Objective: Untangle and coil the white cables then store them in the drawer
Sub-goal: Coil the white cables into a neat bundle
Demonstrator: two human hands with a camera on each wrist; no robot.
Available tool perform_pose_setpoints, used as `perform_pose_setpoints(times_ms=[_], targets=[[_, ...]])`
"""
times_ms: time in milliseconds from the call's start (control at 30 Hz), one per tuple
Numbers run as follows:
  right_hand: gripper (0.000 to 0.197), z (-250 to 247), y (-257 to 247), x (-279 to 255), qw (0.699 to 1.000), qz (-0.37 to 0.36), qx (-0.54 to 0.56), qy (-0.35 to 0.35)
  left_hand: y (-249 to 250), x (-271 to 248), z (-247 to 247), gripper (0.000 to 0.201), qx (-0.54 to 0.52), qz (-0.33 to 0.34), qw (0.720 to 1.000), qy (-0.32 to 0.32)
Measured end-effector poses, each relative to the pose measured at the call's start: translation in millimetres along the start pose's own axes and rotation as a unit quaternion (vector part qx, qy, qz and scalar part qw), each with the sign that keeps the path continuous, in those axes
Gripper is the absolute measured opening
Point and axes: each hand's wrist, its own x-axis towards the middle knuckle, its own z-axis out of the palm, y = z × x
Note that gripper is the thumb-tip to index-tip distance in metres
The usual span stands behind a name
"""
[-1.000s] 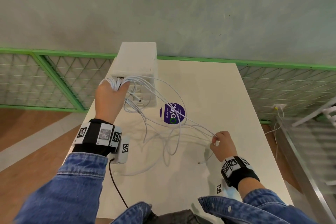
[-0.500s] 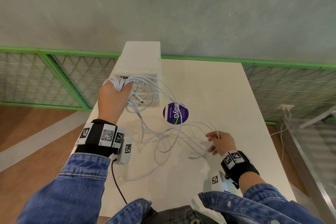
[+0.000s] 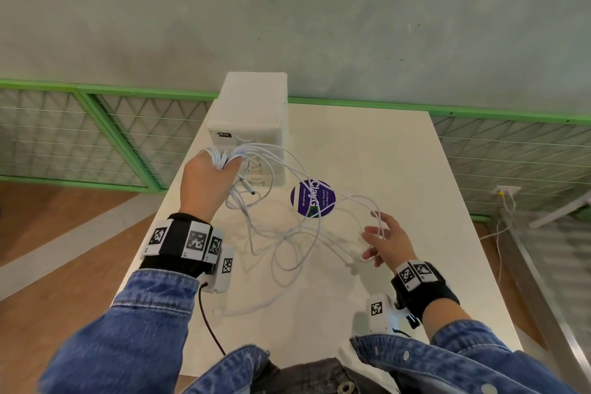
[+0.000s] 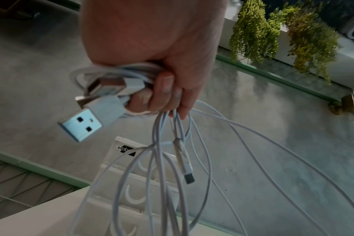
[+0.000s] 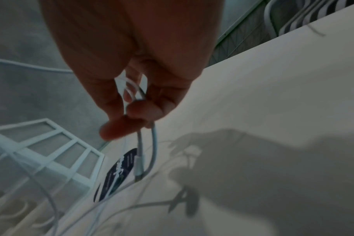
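1. The left hand [image 3: 204,182] clenches a bunch of white cables [image 3: 271,221] in front of the drawer unit [image 3: 252,125].
2. Loose loops hang onto the table [image 3: 399,153].
3. The right hand [image 3: 388,241] pinches one strand above the table.

White table [image 3: 399,150], grey wall [image 3: 287,9], green mesh railing [image 3: 96,137].

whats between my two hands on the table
In the head view, loose loops of the thin white cables span from the left hand to the right hand, crossing the round purple sticker on the white table.
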Motion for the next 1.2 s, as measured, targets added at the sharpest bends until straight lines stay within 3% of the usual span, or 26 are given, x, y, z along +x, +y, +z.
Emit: perform_pose_setpoints(times_ms=[100, 233, 400, 533, 633, 700, 800, 900, 1033, 1200], targets=[[0.024, 1.8, 5.1, -3.2, 0.998, 0.031, -0.029, -0.037, 2.1, -1.9, 0.6, 0.052, -0.001, 0.004, 1.0, -0.004], [0.026, 4.9, -3.1, -8.4, 0.997, 0.012, 0.06, -0.046, 0.7, -4.2, 2.3, 0.052, -0.001, 0.001, 1.0, -0.012], [0.029, 3.8, -20.6, -9.7, 0.97, -0.029, 0.239, 0.018, -2.4, -10.7, 5.0, 0.051, 0.019, -0.009, 0.999, -0.029], [0.036, -0.8, -21.3, -4.2, 0.962, -0.035, 0.255, 0.091, -4.8, -16.4, 6.3, 0.05, 0.034, -0.021, 0.998, -0.039], [0.026, -3.7, -16.1, -4.6, 0.956, 0.011, 0.273, 0.103, -2.1, -20.3, 5.9, 0.047, 0.042, -0.029, 0.998, -0.047], [0.039, -3.7, -14.3, -5.1, 0.961, 0.053, 0.254, 0.1, 0.0, -22.2, 6.8, 0.047, 0.038, -0.033, 0.997, -0.051], [0.07, -5.1, -7.6, -2.1, 0.981, 0.11, 0.106, 0.118, 2.0, -24.4, 9.9, 0.047, 0.031, -0.033, 0.997, -0.057], [0.092, -8.6, 1.9, -0.3, 0.978, 0.149, 0.002, 0.142, 6.4, -27.0, 11.7, 0.048, 0.026, -0.032, 0.997, -0.063], [0.101, -14.0, 8.9, 8.2, 0.971, 0.133, -0.085, 0.179, 15.1, -30.3, 11.5, 0.046, 0.009, -0.031, 0.998, -0.062], [0.084, -6.0, -13.9, -6.3, 0.974, 0.043, -0.169, 0.147, 28.0, -27.8, 14.0, 0.043, -0.043, -0.037, 0.995, -0.085]])
